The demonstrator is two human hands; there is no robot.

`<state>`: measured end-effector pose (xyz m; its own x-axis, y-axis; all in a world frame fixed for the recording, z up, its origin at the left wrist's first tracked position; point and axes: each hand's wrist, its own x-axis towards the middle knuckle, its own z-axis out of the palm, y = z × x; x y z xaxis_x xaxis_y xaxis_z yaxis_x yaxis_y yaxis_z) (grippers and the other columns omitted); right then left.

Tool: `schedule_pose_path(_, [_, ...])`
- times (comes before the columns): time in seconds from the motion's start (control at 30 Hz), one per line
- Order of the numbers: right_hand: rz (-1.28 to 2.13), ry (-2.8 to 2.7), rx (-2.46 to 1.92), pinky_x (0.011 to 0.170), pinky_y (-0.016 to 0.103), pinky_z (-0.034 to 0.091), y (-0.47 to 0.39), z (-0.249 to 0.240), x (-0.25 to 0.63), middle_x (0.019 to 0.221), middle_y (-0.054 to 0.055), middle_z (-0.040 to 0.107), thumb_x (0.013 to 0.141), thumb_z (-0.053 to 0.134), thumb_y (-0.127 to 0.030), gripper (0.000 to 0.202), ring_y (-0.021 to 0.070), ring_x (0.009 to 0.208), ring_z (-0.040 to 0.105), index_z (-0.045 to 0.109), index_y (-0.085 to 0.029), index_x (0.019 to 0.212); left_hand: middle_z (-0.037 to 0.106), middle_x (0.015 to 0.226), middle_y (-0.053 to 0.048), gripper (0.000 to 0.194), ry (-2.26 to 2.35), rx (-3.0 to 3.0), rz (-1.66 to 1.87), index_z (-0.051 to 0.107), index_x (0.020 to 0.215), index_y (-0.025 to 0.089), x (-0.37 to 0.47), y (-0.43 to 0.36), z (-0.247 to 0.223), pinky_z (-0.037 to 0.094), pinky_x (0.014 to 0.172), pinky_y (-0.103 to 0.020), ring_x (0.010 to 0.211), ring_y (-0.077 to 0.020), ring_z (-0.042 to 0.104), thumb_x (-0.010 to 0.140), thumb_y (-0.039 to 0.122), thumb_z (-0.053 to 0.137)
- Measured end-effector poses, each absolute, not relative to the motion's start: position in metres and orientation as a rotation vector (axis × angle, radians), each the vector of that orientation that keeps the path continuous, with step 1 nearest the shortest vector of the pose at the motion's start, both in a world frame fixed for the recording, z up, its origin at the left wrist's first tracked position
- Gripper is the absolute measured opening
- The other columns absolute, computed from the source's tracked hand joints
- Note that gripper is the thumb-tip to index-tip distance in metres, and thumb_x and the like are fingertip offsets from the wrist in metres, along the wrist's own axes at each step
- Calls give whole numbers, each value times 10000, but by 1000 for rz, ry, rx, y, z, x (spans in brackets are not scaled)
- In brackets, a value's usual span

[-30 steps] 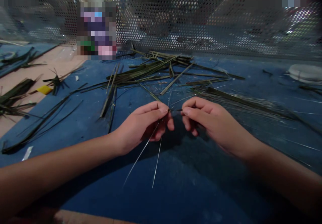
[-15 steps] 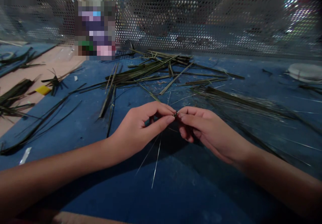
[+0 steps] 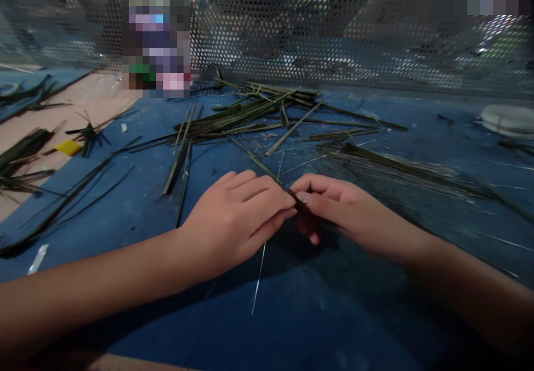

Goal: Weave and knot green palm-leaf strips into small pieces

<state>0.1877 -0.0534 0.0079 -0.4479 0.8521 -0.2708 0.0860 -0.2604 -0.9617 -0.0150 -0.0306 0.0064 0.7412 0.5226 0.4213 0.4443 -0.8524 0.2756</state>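
Pinching one end of a dark strip (image 3: 297, 199), your right hand (image 3: 346, 207) had its thumb and forefinger closed together just right of the frame's centre, another finger hanging beneath. Your left hand (image 3: 236, 221) met it there with its back turned up, its fingertips drawn narrow on the same strip, so that only a short length showed between your two hands. Below your left hand, a thin pale filament (image 3: 260, 276) ran toward the bottom centre of the frame, and a slender green strip (image 3: 255, 158) slanted down from above to your fingertips; I could not tell whether either joined the dark strip. Farther out, a heap of long leaf strips (image 3: 246, 112) lay across the upper centre of the blue tabletop (image 3: 334, 326). At right of centre, a broad dark leaf (image 3: 413, 168) lay among fine filaments, with a round white object (image 3: 507, 119) near the upper right edge. At the left, a yellow piece (image 3: 69, 148) sat by a dark tangle (image 3: 88, 133). A perforated screen (image 3: 317, 31) spanned the top.
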Motion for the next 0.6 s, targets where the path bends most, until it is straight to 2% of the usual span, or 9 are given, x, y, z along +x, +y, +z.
schedule_pose_path(0.17, [1711,-1613,-1177,544,192,462,-51,10,194,668,-26,579,928,507,-313,148,81,573,533,558,-185,875,698,835,-14,187,759,2782,674,630,898,184,-16,-31,7,328,669,-297,727,-140,566,935,285,477])
schedule_pose_path(0.37, [1607,-1689,-1229,461,184,370,-51,9,192,578,-48,481,880,516,-221,109,76,505,452,532,-186,778,647,776,7,187,863,2174,627,603,915,198,-11,-33,8,403,640,-230,710,-118,582,923,350,493])
schedule_pose_path(0.47, [1614,-1667,-1259,493,193,374,-51,8,191,598,-41,517,868,494,-191,110,80,530,481,529,-185,764,608,717,26,200,875,1854,592,571,903,191,-9,-33,5,421,616,-213,661,-103,577,919,376,497])
schedule_pose_path(0.6, [1682,-1553,-1254,500,200,374,-54,8,189,656,-27,579,913,453,-284,157,89,562,520,533,-197,809,558,680,43,192,868,1718,590,552,872,184,-7,-34,1,410,591,-208,608,-85,539,901,373,531])
